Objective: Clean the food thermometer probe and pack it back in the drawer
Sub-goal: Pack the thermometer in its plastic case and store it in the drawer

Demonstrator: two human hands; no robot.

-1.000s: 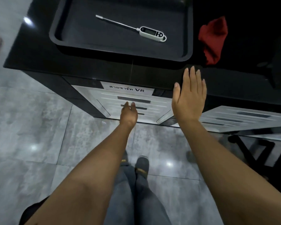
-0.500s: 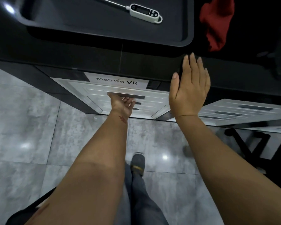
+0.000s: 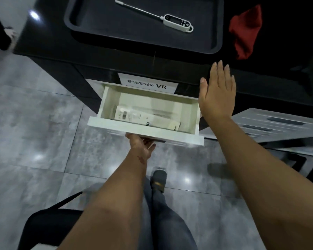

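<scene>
A white food thermometer (image 3: 177, 22) with a long metal probe lies on a black tray (image 3: 213, 24) on the dark counter. Below the counter edge a white drawer (image 3: 116, 124) stands pulled out, with a long white box (image 3: 143, 118) lying inside. My left hand (image 3: 143, 144) grips the drawer's front from underneath, fingers hidden in the handle. My right hand (image 3: 218, 92) hovers flat with fingers apart at the counter edge, right of the drawer, holding nothing.
A red cloth (image 3: 246, 31) lies on the counter right of the tray. A second white drawer unit (image 3: 271, 123) stands to the right. A black chair (image 3: 49, 222) is at lower left, my legs and shoe over grey floor tiles.
My left hand has pulled the top drawer open toward me, showing the box inside. My right hand has stayed at the counter edge.
</scene>
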